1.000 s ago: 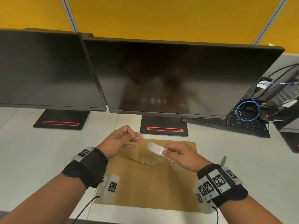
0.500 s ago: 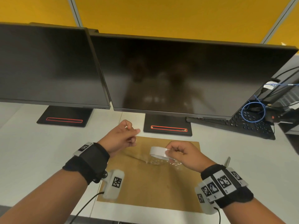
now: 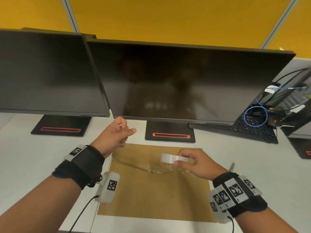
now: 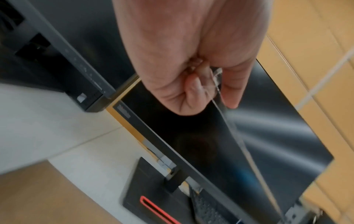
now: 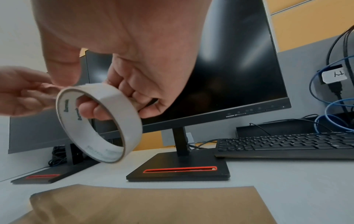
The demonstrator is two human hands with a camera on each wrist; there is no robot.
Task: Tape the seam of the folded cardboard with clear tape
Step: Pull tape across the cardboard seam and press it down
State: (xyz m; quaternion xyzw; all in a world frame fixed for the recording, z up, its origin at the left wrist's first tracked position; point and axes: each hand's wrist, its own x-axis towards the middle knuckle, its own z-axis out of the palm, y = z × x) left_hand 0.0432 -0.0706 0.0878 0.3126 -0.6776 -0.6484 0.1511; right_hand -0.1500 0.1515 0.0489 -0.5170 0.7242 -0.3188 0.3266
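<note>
The folded brown cardboard (image 3: 151, 195) lies flat on the white desk, with shiny clear tape (image 3: 158, 169) stuck across its middle. My right hand (image 3: 193, 163) holds a white tape roll (image 3: 174, 159) above the cardboard, a finger through its core (image 5: 91, 112). My left hand (image 3: 117, 133) is raised above the cardboard's far left corner and pinches the free end of a clear tape strip (image 4: 217, 78). The strip (image 4: 239, 136) stretches away from the fingers toward the roll.
Two dark monitors (image 3: 176, 81) stand at the back on black bases (image 3: 170, 133). A black keyboard (image 3: 244, 130) with blue cable (image 3: 255, 115) lies at the right. A thin metal item (image 3: 232, 166) lies by the cardboard's right edge.
My left hand has moved up and to the left, away from the roll, drawing the tape strip longer. The right hand with the roll has levelled out and stayed over the cardboard.
</note>
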